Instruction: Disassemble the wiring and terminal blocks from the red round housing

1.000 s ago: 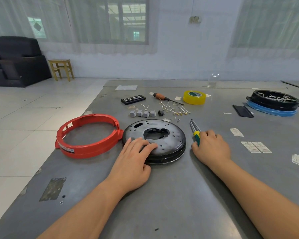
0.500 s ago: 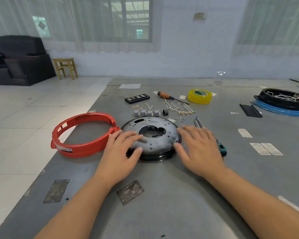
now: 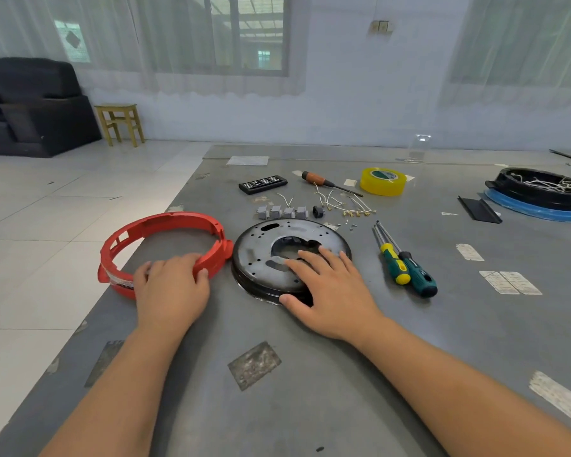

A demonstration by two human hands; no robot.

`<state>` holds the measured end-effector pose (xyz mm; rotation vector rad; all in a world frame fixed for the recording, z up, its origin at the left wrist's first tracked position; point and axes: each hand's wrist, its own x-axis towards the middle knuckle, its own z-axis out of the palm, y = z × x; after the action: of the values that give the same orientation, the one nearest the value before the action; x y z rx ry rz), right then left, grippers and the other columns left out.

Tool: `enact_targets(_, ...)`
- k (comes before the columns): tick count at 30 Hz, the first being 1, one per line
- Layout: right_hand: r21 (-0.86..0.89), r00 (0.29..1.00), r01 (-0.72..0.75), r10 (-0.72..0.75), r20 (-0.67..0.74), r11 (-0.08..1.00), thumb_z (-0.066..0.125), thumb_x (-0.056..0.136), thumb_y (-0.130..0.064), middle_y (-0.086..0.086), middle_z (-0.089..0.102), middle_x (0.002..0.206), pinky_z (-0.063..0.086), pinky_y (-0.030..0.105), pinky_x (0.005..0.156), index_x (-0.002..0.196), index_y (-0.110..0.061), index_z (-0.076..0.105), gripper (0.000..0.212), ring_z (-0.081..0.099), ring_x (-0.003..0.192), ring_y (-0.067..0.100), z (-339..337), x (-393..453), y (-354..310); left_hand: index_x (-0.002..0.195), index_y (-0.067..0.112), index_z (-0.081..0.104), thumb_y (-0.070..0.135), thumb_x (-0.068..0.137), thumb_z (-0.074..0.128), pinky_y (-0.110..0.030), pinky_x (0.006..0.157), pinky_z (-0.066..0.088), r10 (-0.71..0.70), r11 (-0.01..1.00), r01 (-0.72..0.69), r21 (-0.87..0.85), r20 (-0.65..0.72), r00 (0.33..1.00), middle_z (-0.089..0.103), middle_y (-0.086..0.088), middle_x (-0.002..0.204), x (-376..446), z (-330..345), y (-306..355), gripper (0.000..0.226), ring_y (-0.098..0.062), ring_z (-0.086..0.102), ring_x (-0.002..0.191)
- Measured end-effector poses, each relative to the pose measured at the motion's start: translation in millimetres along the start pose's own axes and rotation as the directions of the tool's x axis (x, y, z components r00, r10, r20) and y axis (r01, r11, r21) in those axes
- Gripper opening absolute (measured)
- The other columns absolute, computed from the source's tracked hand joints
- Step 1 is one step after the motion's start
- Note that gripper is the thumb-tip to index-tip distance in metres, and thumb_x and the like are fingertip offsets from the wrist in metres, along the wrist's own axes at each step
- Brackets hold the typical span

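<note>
Left hand (image 3: 172, 288) grips red housing (image 3: 165, 245)

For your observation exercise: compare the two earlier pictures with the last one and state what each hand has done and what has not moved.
The left hand left the black disc and now grips the red ring's near rim. The right hand let go of the yellow-green screwdriver, which lies beside the dark green one, and now rests flat on the disc. Ring, disc, terminal blocks, wires and tape stayed put.

We see a grey metal table (image 3: 343, 407) bearing a red plastic ring housing (image 3: 165, 225), a black perforated metal disc (image 3: 261, 249), two green-handled screwdrivers (image 3: 406, 268) and a yellow tape roll (image 3: 382, 181).
</note>
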<state>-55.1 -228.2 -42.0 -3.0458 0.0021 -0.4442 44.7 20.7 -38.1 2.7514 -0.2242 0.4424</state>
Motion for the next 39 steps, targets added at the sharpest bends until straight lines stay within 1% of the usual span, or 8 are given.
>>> enact_targets(4, 0.021, 0.999, -0.034, 0.034, -0.004, 0.999, 0.038, 0.086, -0.07, -0.01, 0.038, 0.156, 0.015, 0.054, 0.124, 0.146, -0.043, 0.037, 0.066, 0.023, 0.151, 0.024, -9, -10, 15, 0.121, 0.033, 0.07, 0.033, 0.101, 0.054, -0.044, 0.103, 0.031, 0.068, 0.997, -0.068, -0.021, 0.009, 0.998, 0.074, 0.004, 0.107, -12, -1, 9, 0.026, -0.027, 0.062, 0.113)
enact_targets(6, 0.029, 0.999, -0.043, 0.044, -0.029, 0.999, 0.035, 0.086, -0.078, -0.012, 0.044, 0.148, 0.019, 0.055, 0.123, 0.139, -0.04, 0.044, 0.066, 0.029, 0.147, 0.021, -14, -16, 21, 0.119, 0.033, 0.07, 0.034, 0.101, 0.053, -0.043, 0.098, 0.031, 0.085, 0.996, -0.084, -0.037, 0.025, 0.996, 0.073, 0.005, 0.108, -18, -2, 15, 0.025, -0.026, 0.061, 0.113)
enact_targets(10, -0.016, 0.992, -0.094, 0.093, -0.08, 0.995, 0.026, 0.075, -0.097, -0.011, 0.052, 0.13, 0.027, 0.057, 0.118, 0.127, -0.036, 0.05, 0.084, 0.042, 0.133, 0.021, -20, -26, 24, 0.119, 0.032, 0.067, 0.036, 0.102, 0.05, -0.04, 0.088, 0.028, 0.109, 0.994, -0.109, -0.017, 0.058, 0.992, 0.07, 0.006, 0.11, -29, -3, 31, 0.025, -0.023, 0.06, 0.112)
enact_targets(14, -0.081, 0.989, -0.134, 0.127, -0.081, 0.988, 0.019, 0.069, -0.102, -0.005, 0.051, 0.131, 0.027, 0.06, 0.114, 0.139, -0.042, 0.046, 0.096, 0.041, 0.133, 0.026, -19, -33, 25, 0.116, 0.032, 0.066, 0.036, 0.102, 0.047, -0.039, 0.087, 0.03, 0.128, 0.992, -0.128, -0.009, 0.049, 0.991, 0.069, 0.007, 0.104, -40, -3, 38, 0.024, -0.021, 0.061, 0.106)
enact_targets(21, -0.107, 0.992, -0.124, 0.12, -0.038, 0.987, 0.023, 0.08, -0.092, -0.002, 0.051, 0.141, 0.023, 0.062, 0.116, 0.141, -0.032, 0.046, 0.088, 0.034, 0.142, 0.037, -14, -35, 27, 0.118, 0.031, 0.066, 0.036, 0.1, 0.048, -0.04, 0.083, 0.028, 0.187, 0.982, -0.187, 0.028, -0.02, 0.982, 0.067, 0.007, 0.098, -55, 6, 45, 0.026, -0.019, 0.061, 0.1)
enact_targets(28, -0.114, 0.993, -0.121, 0.121, -0.008, 0.986, 0.013, 0.078, -0.094, -0.004, 0.043, 0.154, 0.014, 0.064, 0.12, 0.15, -0.03, 0.035, 0.099, 0.024, 0.152, 0.031, -10, -31, 29, 0.136, 0.028, 0.062, 0.032, 0.099, 0.054, -0.042, 0.088, 0.03, 0.226, 0.971, -0.221, 0.091, -0.052, 0.973, 0.068, 0.006, 0.105, -52, 12, 48, 0.039, -0.021, 0.062, 0.102)
enact_targets(33, -0.113, 0.992, -0.123, 0.123, -0.008, 0.986, 0.011, 0.079, -0.094, -0.005, 0.043, 0.155, 0.007, 0.064, 0.121, 0.152, -0.031, 0.035, 0.1, 0.023, 0.153, 0.03, -11, -31, 29, 0.146, 0.025, 0.057, 0.031, 0.099, 0.056, -0.042, 0.094, 0.031, 0.24, 0.968, -0.233, 0.092, -0.072, 0.968, 0.067, 0.004, 0.112, -55, 15, 45, 0.047, -0.023, 0.06, 0.107)
enact_targets(39, -0.082, 0.991, -0.132, 0.133, 0.002, 0.988, 0.011, 0.082, -0.092, -0.012, 0.041, 0.155, 0.003, 0.062, 0.122, 0.152, -0.04, 0.033, 0.091, 0.024, 0.152, 0.024, -16, -31, 25, 0.138, 0.018, 0.066, 0.016, 0.084, 0.077, -0.048, 0.097, 0.044, 0.345, 0.935, -0.353, -0.036, -0.148, 0.927, 0.067, -0.003, 0.117, -61, 11, 42, 0.056, -0.029, 0.063, 0.115)
